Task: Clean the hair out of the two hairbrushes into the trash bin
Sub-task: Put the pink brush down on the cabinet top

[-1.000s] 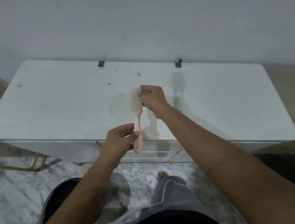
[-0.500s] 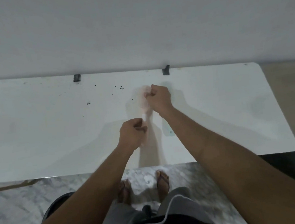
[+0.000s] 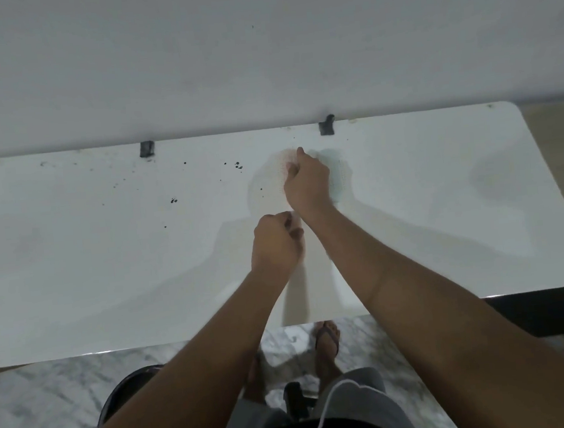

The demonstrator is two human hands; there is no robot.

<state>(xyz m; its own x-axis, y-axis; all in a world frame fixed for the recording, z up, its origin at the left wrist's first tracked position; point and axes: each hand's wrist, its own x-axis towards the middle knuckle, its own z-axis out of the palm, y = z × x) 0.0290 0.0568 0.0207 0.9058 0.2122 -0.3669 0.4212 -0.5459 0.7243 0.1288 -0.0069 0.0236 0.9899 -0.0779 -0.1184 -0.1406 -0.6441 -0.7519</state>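
A: Status of the pink hairbrush?

B: Its head shows as a pale, blurred patch above the white table, toward the rear edge. A second ago it was upright over the near edge, handle down. It now sits further in over the table top.

A: Hands?

B: The left hand has its fingers curled round the handle, which is almost wholly hidden. The right hand remains on the head, fingertips bunched together and pinching at the bristle face. I cannot tell whether hair is between them.

A: Second brush?

B: The teal hairbrush lies on the table just behind the right hand, untouched.

A: Receptacle?

B: The trash bin stands on the floor at the person's left, partly under the left forearm (only its dark rim shows).

A: Consequence?

B: In my judgement, extraction from the first brush is under way. The work now sits over the table, well apart from the bin, so each pulled tuft likely needs carrying down and left before release.
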